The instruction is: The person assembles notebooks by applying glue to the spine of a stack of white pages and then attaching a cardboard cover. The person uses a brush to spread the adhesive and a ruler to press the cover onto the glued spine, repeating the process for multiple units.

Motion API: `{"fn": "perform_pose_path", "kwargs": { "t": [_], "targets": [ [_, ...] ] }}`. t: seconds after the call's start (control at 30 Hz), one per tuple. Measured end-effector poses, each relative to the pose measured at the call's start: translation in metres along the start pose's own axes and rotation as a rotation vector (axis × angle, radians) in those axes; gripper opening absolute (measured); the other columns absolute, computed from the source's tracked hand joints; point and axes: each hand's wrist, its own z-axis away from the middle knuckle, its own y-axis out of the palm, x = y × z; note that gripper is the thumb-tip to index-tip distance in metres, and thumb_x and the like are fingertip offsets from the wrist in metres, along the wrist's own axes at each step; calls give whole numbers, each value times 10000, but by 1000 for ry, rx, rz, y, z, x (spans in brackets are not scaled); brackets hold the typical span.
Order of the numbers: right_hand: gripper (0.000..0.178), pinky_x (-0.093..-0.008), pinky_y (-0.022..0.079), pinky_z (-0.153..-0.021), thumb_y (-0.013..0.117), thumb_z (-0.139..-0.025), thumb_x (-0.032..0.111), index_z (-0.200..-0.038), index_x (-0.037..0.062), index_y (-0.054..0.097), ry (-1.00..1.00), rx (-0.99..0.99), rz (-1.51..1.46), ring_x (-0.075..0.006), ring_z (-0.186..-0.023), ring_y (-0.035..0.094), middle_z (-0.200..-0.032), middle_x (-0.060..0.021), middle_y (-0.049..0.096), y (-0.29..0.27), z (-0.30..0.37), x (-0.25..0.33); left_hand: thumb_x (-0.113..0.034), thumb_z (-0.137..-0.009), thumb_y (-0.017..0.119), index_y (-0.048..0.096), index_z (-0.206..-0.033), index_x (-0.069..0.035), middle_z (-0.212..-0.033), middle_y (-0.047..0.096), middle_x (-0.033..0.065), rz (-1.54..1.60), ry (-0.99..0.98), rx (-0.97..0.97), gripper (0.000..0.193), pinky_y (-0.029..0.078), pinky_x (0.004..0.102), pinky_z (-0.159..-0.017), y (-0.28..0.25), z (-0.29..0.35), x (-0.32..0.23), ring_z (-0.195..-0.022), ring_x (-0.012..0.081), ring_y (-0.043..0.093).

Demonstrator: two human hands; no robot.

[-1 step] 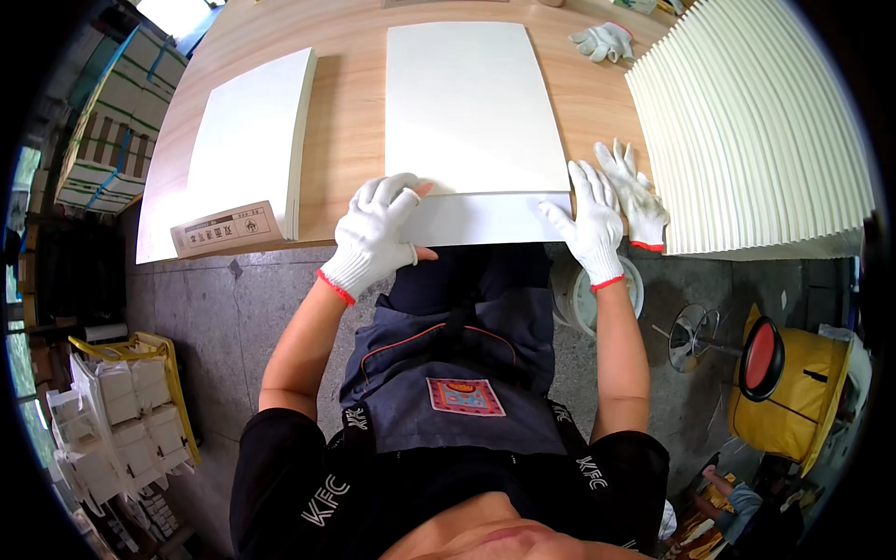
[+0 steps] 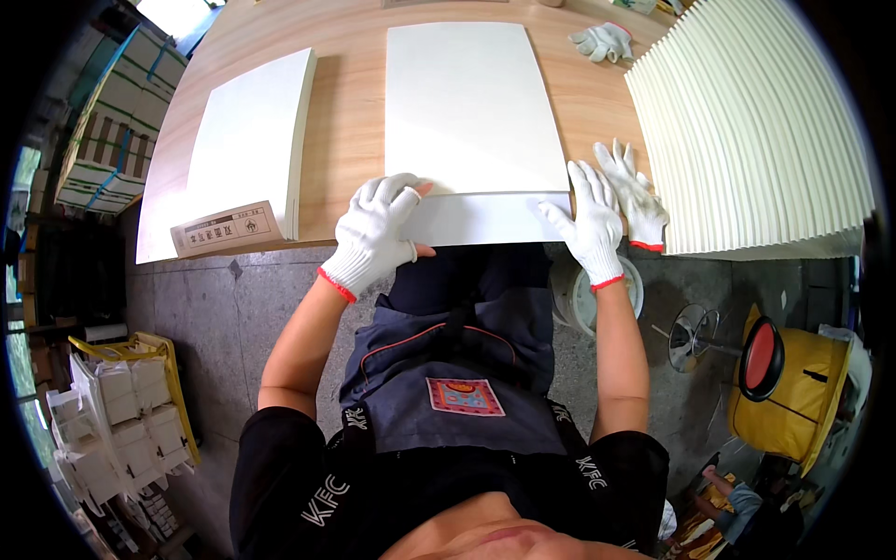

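Observation:
A white paper stack (image 2: pixel 471 107) lies in the middle of the wooden table, and a smooth white strip (image 2: pixel 490 219) shows along its near side at the table edge. Whether that strip is the stack's side or a separate sheet, I cannot tell. My left hand (image 2: pixel 373 229), in a white glove with bare thumb and index tips, curls round the near left corner, index finger on top and thumb low by the edge. My gloved right hand (image 2: pixel 590 217) lies along the near right corner, fingers stretched out, thumb over the strip's right end.
A loose glove (image 2: pixel 637 196) lies beside my right hand, another glove (image 2: pixel 604 42) farther back. Tall ribbed stacks of cream pads (image 2: pixel 747 131) fill the table's right. At left stands a white stack (image 2: pixel 252 131) with a brown printed label (image 2: pixel 227 229). A white bucket (image 2: pixel 635 289) is below the table.

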Motion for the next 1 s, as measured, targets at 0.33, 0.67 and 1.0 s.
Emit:
{"fn": "perform_pose_path", "kwargs": {
  "t": [0.33, 0.67, 1.0],
  "targets": [
    [491, -433, 419, -988, 626, -874, 497, -1153, 95, 652, -111, 148, -277, -318, -1167, 555, -1221, -143, 631, -39, -30, 14, -286, -645, 837, 607, -1213, -160, -1208, 606, 40, -81, 37, 170, 626, 512, 418, -872, -16, -17, 1, -1070, 304, 602],
    [689, -427, 461, -899, 576, -797, 723, -951, 62, 694, -67, 839, -230, -323, -1037, 614, -1064, -179, 685, -54, -130, 17, -328, -834, 713, 708, -889, -91, -944, 663, 20, 85, -212, 349, 242, 496, 345, -693, -19, -84, 29, -814, 221, 656],
    [438, -416, 478, -716, 720, -796, 511, -806, 79, 654, 47, 450, -356, -293, -782, 634, -807, -121, 654, -1, -100, 4, -345, -764, 806, 578, -1066, -134, -1112, 591, 63, -29, -111, 557, 433, 504, 368, -763, -8, -117, 47, -975, 242, 627]
  ]
}}
